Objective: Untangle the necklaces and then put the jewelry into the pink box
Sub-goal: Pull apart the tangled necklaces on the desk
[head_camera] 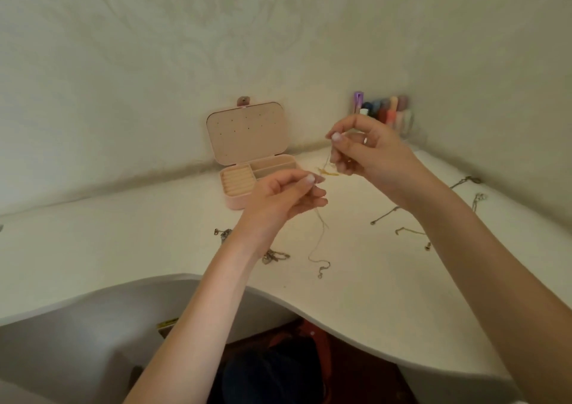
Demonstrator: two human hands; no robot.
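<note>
Holding both hands up over the table, I've got thin chain in each. Left hand (288, 196) is curled, thumb & forefinger pinching a fine gold necklace (318, 242) that hangs down from it, its lower end trailing onto the table w/ a small clasp or charm at the tip. Right hand (365, 149) sits higher & further back, fingers curled, pinching a thin strand near the fingertips; below it a yellowish tangle (326, 171) hangs or lies just above the table, can't tell which. Can't tell either if both hands hold the same chain. Ring on one right finger.

Pink box (247, 156) stands open at the back of the table, lid upright against the wall, ring rolls in the left compartment, plain slots on the right. It's just behind the left hand, apart from it.

Other jewelry lies loose on the white table (402, 295): a silver bunch (223, 233) by the left wrist, another piece w/ a charm (274, 256) near the front, several chains (385, 214) under & beside the right forearm, more chain (478, 199) towards the right edge. Row of nail polish bottles (383, 112) in the back corner, well apart from the box
</note>
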